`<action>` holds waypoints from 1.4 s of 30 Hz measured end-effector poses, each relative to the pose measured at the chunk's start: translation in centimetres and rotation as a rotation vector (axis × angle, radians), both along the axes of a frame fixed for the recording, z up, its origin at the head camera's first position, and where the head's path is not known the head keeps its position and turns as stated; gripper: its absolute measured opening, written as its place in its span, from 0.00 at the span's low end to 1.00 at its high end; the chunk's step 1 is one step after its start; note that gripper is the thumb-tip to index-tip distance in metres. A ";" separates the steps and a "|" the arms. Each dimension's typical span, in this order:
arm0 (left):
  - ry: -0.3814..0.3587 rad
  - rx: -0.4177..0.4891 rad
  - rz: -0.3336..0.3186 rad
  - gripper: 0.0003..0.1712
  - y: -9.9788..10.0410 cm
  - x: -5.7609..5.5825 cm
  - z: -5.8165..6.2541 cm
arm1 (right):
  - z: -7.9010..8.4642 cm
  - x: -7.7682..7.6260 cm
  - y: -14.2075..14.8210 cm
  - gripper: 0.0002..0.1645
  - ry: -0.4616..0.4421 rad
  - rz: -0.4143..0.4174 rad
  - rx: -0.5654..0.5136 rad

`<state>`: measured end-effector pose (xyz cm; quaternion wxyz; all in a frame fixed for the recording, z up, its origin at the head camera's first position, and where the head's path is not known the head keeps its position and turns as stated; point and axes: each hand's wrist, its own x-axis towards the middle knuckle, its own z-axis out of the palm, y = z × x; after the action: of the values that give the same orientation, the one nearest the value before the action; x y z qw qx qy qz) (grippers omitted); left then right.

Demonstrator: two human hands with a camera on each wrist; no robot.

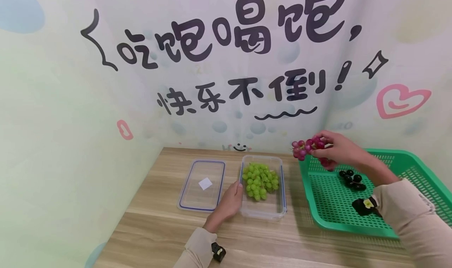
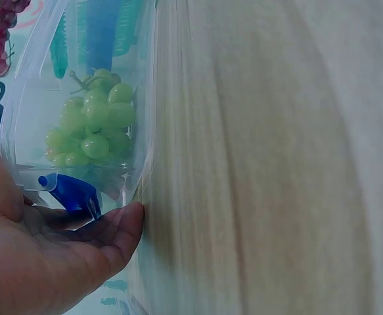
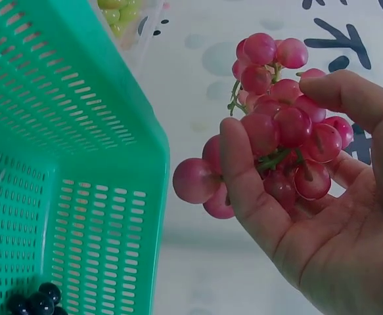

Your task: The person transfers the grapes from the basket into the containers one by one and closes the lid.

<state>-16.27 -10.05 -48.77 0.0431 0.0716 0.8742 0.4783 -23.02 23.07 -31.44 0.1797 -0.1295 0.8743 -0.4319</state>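
My right hand [image 1: 335,148] holds a bunch of red grapes [image 3: 276,125] in its fingers and thumb, raised over the far left rim of a green basket [image 1: 310,199]. A few stems stick out between the grapes. My left hand [image 1: 230,201] grips the near left side of a clear plastic container [image 1: 263,210], thumb at the rim and fingers along the wall by a blue clip [image 2: 76,195]. Green grapes [image 1: 259,181] lie inside this container, toward its far part. Black grapes [image 1: 353,179] sit in the basket, below my right forearm.
A clear lid [image 1: 192,187] with a blue seal and a white square label [image 1: 205,183] lies flat left of the container. All stand on a wood-grain table [image 1: 159,221]. A printed wall hanging [image 1: 226,130] closes off the back.
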 end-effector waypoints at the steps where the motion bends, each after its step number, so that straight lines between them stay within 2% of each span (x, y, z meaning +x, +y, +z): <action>1: -0.001 -0.001 0.000 0.21 0.0 0.0 0.0 | 0.0 0.0 -0.2 0.27 0.002 0.004 0.000; 11: -0.008 0.006 0.010 0.21 -0.1 0.2 0.3 | -0.2 0.6 -2.0 0.27 -0.020 0.055 -0.055; 23: 0.014 0.009 -0.009 0.20 -0.1 0.3 0.3 | -1.1 1.5 -4.3 0.24 -0.078 0.110 -0.128; 36: 0.017 0.007 -0.007 0.20 0.0 0.2 0.4 | -1.9 2.1 -6.0 0.22 -0.085 0.160 -0.118; 42: 0.024 0.015 -0.006 0.20 0.1 0.2 0.3 | -2.9 2.1 -6.8 0.21 -0.085 0.181 -0.116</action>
<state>-16.08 -9.97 -48.43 0.0337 0.0802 0.8709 0.4838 -20.89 16.25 -34.30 0.2469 -0.1995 0.8244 -0.4687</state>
